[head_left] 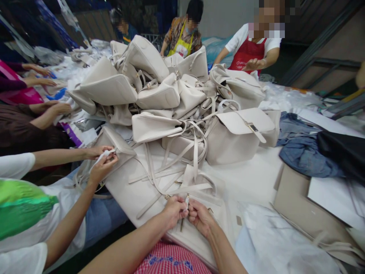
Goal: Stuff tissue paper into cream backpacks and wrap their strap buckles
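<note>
Pinching a small white wrap point(186, 201) at lower centre of the frame: left hand point(174, 211), thumb and forefinger clamped on it, other fingers folded in. Right hand point(201, 217) just beside it, fingers curled together, knuckles up; whether its fingertips nip the wrap too, cannot tell.

Pale bag point(225, 224) lies flat beneath both hands, at the near table edge, lower centre. Placed close to the body, probably so the forearms can angle in from the bottom of the frame and the small parts sit between the thumbs. Lying flat likely gives the work a steady base; the hands seem raised a little to bring the wrap clear of the leather.

Metal clasp point(187, 195) shows just above the fingertips, by the top of the wrap. A narrow dark metal piece point(181, 224) hangs below the left hand. Loose strap point(196, 187) runs across above the knuckles, away from the fingers, which presumably leaves the fitting in reach.

Heap of bags point(154, 95) fills the upper centre, piled beyond the near work area. Plastic sheeting point(265, 236) at lower right, off to one side. Co-worker's hands point(104, 161), left of frame, hold a white scrap at another bag.
</note>
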A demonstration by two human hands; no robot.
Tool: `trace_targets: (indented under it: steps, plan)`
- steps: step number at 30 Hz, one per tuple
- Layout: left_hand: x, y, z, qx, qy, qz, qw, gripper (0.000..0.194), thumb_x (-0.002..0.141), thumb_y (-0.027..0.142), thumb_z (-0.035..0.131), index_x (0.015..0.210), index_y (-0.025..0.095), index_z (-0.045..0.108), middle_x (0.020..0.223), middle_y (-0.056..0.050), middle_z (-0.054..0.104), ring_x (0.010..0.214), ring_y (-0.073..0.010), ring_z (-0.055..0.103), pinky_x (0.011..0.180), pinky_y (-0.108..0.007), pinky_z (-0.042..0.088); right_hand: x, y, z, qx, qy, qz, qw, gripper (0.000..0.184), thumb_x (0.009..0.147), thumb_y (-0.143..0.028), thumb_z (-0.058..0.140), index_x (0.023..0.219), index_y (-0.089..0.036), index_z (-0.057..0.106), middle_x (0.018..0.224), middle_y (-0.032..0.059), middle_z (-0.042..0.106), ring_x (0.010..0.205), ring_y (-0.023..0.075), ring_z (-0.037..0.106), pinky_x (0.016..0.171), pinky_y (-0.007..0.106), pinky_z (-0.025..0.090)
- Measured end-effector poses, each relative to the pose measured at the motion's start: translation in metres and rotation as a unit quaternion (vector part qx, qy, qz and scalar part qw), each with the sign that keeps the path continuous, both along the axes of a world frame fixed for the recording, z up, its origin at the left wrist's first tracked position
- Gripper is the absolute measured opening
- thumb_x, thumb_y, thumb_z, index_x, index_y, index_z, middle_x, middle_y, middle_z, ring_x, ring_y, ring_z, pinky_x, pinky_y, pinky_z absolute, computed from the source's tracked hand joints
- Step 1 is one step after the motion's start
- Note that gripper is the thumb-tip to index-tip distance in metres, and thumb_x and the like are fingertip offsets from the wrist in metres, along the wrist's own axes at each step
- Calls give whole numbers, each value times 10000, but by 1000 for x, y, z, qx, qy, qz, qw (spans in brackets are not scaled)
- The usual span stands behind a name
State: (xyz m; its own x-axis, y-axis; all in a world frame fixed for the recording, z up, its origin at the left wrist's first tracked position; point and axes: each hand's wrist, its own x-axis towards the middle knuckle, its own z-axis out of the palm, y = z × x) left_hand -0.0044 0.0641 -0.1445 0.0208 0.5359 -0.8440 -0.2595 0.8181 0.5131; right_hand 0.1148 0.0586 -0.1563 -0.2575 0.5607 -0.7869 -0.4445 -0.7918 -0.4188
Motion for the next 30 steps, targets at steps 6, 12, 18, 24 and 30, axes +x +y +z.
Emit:
trace_targets:
  steps: [6, 12, 18, 24, 30]
  plan:
    - [-1, 0, -3, -4, 0, -3, 1000, 253, 649, 3, 595, 708, 180, 424, 498, 66, 506, 371, -45, 459, 395, -136, 359, -9, 0, -12, -28, -110, 71, 991, 256, 903, -319, 552, 717, -144, 539, 547, -99, 445, 371, 22, 338, 338, 151, 281]
    - [-1, -1, -7, -2, 28, -27, 999, 252, 668, 60, 615, 740, 194, 414, 485, 58, 533, 351, -60, 463, 382, -144, 332, -12, -2, -6, 29, -186, 108, 976, 280, 881, -277, 532, 626, -175, 477, 428, -130, 367, 305, 23, 267, 325, 165, 172]
    - [3, 1, -4, 5, 66, -70, 995, 228, 706, 63, 564, 759, 203, 393, 448, 82, 483, 338, -66, 438, 381, -150, 329, -5, 5, 1, 59, -232, 233, 943, 282, 893, -329, 547, 670, -157, 543, 489, -104, 459, 350, 41, 344, 376, 182, 300]
    - [-9, 0, 20, 38, 84, -162, 982, 204, 690, 179, 653, 668, 190, 451, 480, 48, 511, 457, -129, 564, 494, -232, 461, 29, 10, 30, 144, -368, 222, 891, 364, 794, -270, 614, 463, -219, 470, 466, -31, 502, 517, 115, 498, 515, 229, 348]
    - [-44, 49, 50, 194, 193, -157, 949, 42, 748, 249, 587, 751, 211, 568, 793, -6, 638, 944, -185, 596, 770, -240, 442, 92, -41, 53, 134, -404, 205, 881, 281, 755, -473, 585, 580, -254, 577, 503, -17, 561, 447, 137, 485, 441, 255, 347]
